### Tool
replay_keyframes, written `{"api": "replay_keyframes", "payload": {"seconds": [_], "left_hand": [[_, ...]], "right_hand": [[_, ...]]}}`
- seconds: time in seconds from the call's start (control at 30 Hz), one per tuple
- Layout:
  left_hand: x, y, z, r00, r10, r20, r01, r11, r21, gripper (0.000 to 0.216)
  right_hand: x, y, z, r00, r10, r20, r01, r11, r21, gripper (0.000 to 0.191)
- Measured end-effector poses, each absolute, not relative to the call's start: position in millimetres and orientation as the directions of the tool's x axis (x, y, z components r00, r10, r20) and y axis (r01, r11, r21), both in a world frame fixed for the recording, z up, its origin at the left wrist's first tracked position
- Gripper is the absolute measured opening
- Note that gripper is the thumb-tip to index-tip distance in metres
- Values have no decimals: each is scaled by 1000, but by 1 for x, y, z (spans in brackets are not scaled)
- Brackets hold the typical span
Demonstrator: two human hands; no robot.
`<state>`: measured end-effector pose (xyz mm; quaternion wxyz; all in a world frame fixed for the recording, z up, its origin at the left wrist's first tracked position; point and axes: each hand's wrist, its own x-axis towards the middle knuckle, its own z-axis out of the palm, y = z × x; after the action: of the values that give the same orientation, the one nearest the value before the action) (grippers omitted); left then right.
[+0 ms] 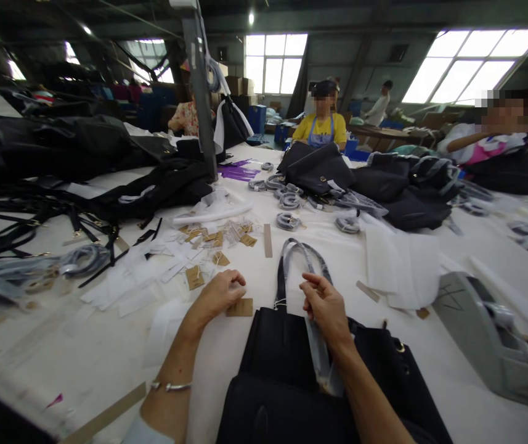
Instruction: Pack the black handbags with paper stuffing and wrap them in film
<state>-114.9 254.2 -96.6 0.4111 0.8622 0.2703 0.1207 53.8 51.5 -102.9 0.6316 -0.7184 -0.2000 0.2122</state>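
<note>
A: Black handbag lay at 6 o'clock; right hand pinched its wrapped handle.
B: Left hand closed on a kraft tag. Bag judged soft, light; grip by handle.

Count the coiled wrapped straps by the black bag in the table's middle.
5 clear: one at the purple sheets, two side by side, one below them, one nearest the camera. Another possible coil sits right of these; more may be hidden under the black bag.

Blk handbag flat, brown tag beside.
</note>
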Motion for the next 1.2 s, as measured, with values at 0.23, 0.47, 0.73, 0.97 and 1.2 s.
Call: {"api": "replay_keyframes", "payload": {"seconds": [0.23,0.47,0.73,0.97,1.2], "left_hand": [[-47,214,-92,793,606,64,368,-560,742,50],[36,209,-89,802,586,119,501,-767,400,58],[88,225,-93,975,63,214,33,-989,143,47],[107,219,-95,983,-61,173,-82,-990,118,20],[82,242,-93,970,199,140,171,-967,187,17]], "right_hand": [[83,41,-115,758,581,295,627,-526,-574,31],[91,47,-110,762,635,123,638,-705,-310,52],[133,80,-87,690,721,-62,712,-692,-120,29],[168,77,-78,685,728,-40,722,-685,-99,26],[204,47,-76,731,682,21,679,-725,-118,20]]}}
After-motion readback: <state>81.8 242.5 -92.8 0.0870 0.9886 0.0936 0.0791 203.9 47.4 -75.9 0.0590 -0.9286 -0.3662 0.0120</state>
